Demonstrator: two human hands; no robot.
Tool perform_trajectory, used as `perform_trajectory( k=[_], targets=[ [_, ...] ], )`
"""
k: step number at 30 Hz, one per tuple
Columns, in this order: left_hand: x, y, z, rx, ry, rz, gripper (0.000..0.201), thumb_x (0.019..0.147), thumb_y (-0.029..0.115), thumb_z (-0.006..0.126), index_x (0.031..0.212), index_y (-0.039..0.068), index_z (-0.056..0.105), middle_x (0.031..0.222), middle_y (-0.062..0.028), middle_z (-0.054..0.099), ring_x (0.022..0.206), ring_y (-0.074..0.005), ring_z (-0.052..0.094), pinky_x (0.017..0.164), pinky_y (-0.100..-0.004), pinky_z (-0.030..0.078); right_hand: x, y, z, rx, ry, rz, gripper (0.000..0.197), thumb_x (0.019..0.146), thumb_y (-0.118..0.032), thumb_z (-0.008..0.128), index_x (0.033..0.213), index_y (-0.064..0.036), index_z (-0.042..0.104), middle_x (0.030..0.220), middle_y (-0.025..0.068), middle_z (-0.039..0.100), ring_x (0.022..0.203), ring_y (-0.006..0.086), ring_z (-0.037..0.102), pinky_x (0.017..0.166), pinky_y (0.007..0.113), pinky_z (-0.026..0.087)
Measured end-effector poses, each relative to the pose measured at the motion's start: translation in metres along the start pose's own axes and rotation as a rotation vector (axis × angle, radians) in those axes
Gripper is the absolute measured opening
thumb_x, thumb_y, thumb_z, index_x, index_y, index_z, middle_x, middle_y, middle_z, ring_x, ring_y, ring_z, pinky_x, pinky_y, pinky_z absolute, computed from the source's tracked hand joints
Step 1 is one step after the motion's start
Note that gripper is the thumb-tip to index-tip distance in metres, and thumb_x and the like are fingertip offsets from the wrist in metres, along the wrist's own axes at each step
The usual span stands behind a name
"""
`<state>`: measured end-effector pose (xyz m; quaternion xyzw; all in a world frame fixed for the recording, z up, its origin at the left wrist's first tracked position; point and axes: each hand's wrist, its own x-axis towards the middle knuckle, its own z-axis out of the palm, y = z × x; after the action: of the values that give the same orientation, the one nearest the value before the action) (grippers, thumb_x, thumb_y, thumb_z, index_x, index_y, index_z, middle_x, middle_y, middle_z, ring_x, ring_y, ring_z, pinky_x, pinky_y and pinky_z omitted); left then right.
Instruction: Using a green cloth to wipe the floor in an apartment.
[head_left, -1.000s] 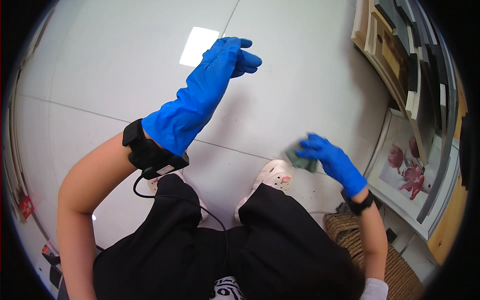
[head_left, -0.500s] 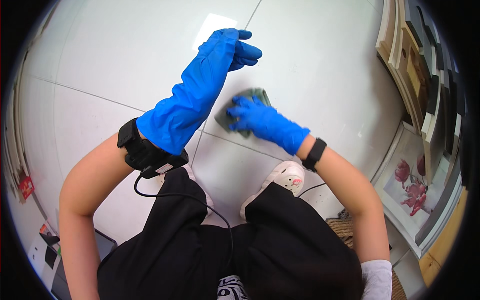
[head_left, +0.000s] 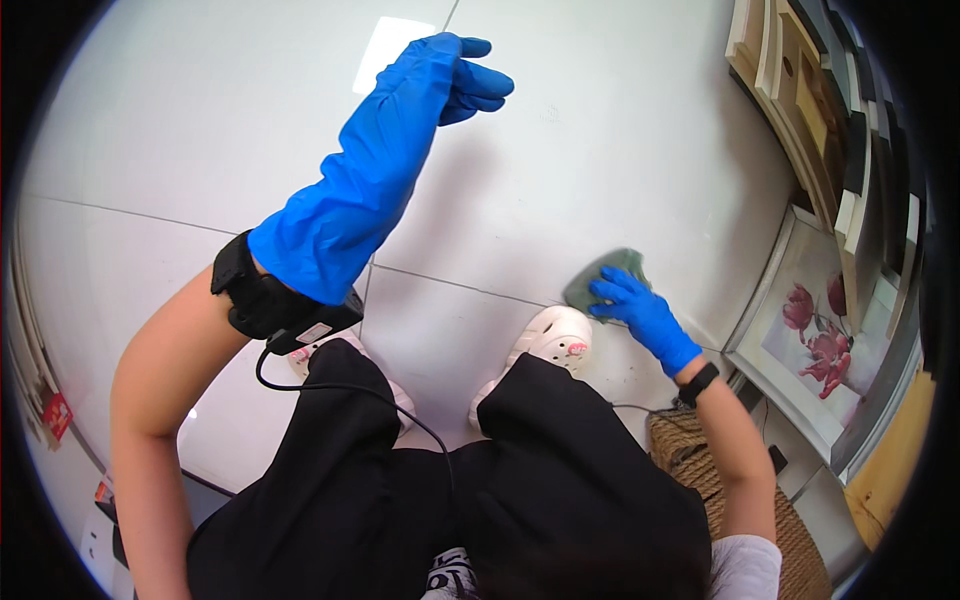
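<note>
A grey-green cloth (head_left: 596,283) lies on the pale tiled floor (head_left: 560,190), to the right of my shoes. Over its right part my blue-gloved right hand (head_left: 636,302) presses down, gripping the cloth with bent fingers. Raised above the floor at the upper middle is my left hand (head_left: 445,80), in a long blue rubber glove. Its fingers stretch out to the right, partly apart, and hold nothing. The left palm is turned mostly out of sight.
Wooden boards and frames (head_left: 800,110) lean along the right side. Below them stands a framed flower picture (head_left: 815,335). A coiled rope object (head_left: 690,450) sits by my right leg. White clogs (head_left: 550,340) are on my feet; a black cable (head_left: 360,389) crosses my left leg.
My right hand has slid the cloth to the right and nearer to me, past my right shoe. My left hand stays raised, a little farther up and left in view.
</note>
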<state>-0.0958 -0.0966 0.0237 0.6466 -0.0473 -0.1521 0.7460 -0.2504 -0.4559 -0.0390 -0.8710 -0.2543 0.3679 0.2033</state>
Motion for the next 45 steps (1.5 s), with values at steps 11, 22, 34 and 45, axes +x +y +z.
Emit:
perform_trajectory(
  k=[11, 22, 34, 45],
  targets=[
    [0.007, -0.002, 0.003, -0.039, 0.018, -0.084, 0.051, 0.096, 0.041, 0.028, 0.124, 0.003, 0.046, 0.110, -0.0116, 0.059, 0.106, -0.0217, 0.054, 0.099, -0.0339, 0.035, -0.178, 0.025, 0.058, 0.818, -0.251, 0.528, 0.029, 0.080, -0.005, 0.051, 0.108, -0.0046, 0.059, 0.105, 0.0088, 0.059, 0.102, 0.0189, 0.054, 0.085, 0.029, 0.045],
    [0.011, -0.003, 0.031, -0.037, -0.044, -0.012, 0.049, 0.096, 0.039, 0.029, 0.124, 0.003, 0.046, 0.110, -0.0131, 0.058, 0.106, -0.0228, 0.054, 0.099, -0.0346, 0.035, 0.146, -0.071, -0.050, 0.007, 0.123, -0.650, 0.028, 0.069, 0.002, 0.057, 0.095, -0.0105, 0.061, 0.108, 0.0005, 0.055, 0.110, 0.0228, 0.047, 0.084, 0.032, 0.047],
    [0.010, -0.010, 0.006, -0.017, 0.064, -0.179, 0.045, 0.096, 0.032, 0.028, 0.123, 0.002, 0.046, 0.109, -0.0139, 0.059, 0.104, -0.0232, 0.054, 0.097, -0.0330, 0.038, 0.081, 0.037, -0.056, 0.497, 0.243, 0.020, 0.010, 0.073, 0.000, 0.058, 0.080, -0.0026, 0.064, 0.101, 0.0066, 0.061, 0.106, 0.0243, 0.052, 0.085, 0.030, 0.046],
    [0.020, -0.008, 0.031, -0.061, 0.042, -0.141, 0.048, 0.096, 0.039, 0.029, 0.118, 0.001, 0.050, 0.102, -0.0132, 0.062, 0.096, -0.0213, 0.058, 0.092, -0.0328, 0.041, -0.159, -0.001, 0.108, 0.775, 0.563, 0.634, 0.031, 0.074, 0.007, 0.039, 0.074, -0.0053, 0.067, 0.100, 0.0114, 0.060, 0.097, 0.0253, 0.054, 0.089, 0.033, 0.042]
  ],
)
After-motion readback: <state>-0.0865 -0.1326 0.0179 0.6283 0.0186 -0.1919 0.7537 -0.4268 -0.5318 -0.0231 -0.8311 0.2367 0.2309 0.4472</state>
